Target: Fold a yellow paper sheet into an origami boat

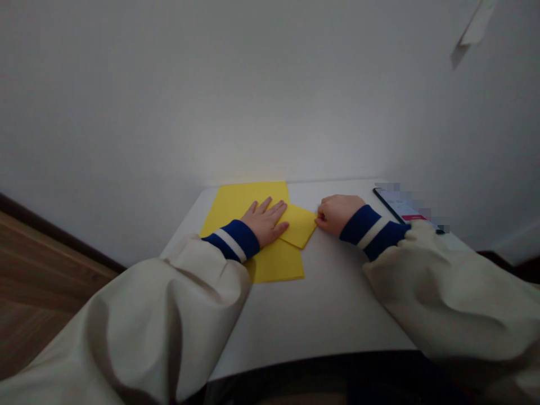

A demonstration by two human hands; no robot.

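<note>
A large sheet of yellow paper [278, 264] lies flat on the white table. On top of its right side rests a smaller folded piece of yellow paper [298, 222], set at an angle and sticking out past the sheet's edge. My left hand [266, 220] is spread flat, palm down, over the sheet and the left part of the folded paper. Closed in a pinch, my right hand [340, 214] has its fingertips at the right corner of the folded paper. The left part of the folded paper is hidden under my left hand.
The white table [320, 315] meets a plain pale wall [270, 90] at its far edge. A phone [400, 205] with its screen lit lies at the right, beside my right cuff. A wooden panel [42, 287] stands at the left, and a pale strip [476, 28] hangs on the wall.
</note>
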